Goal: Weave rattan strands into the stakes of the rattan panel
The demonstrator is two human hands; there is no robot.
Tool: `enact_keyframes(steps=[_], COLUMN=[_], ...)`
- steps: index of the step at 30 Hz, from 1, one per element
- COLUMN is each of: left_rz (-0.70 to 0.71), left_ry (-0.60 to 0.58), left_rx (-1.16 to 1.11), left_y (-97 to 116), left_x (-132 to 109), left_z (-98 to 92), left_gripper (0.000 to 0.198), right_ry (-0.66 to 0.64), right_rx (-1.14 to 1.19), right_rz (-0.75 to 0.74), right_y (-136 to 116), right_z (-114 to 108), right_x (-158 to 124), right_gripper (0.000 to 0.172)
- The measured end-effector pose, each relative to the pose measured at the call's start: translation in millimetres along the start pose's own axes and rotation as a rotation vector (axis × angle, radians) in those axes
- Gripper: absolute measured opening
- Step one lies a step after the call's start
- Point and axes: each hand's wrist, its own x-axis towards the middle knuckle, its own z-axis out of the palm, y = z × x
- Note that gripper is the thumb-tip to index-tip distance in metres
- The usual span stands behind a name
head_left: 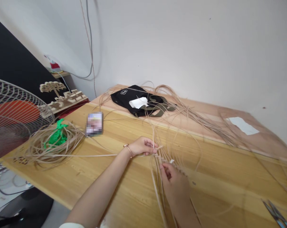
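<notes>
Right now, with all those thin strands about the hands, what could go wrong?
The thin strands cross one another behind the left hand and right hand, so they could tangle. Some lie over the black bag, and might snag on its straps. The coil looks close to the fan's guard in this view, so a loose end could perhaps catch there.

scissors (277, 216) cut @ btm | fan (17, 109) cut @ L edge | card (94, 124) blurred | weave (159, 157) pt-hid, R hand (176, 183)
</notes>
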Motion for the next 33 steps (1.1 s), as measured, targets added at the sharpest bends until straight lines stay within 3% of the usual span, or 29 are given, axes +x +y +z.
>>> enact_keyframes(steps=[15, 20, 25, 33], left_rz=[0.007, 0.006, -0.006, -0.001], left_ry=[-0.003, -0.013, -0.006, 0.001], left_rx=[-0.021, -0.032, -0.019, -0.029], left_y=[1, 2, 1, 2], left_x=[-1, 0, 0, 0], left_z=[0.4, 0.5, 0.0, 0.6], left_gripper=[0.038, 0.038, 0.04, 0.039], right_ry=[0.017, 0.037, -0.079, 0.013], right_rx=[0.007, 0.037, 0.113, 0.057], right_rz=[0.058, -0.101, -0.205, -0.15], right_y=[0, -5, -8, -3], right_z=[0, -1, 2, 6], right_x=[2, -4, -9, -7], right_gripper=[0.024, 0.024, 0.017, 0.02])
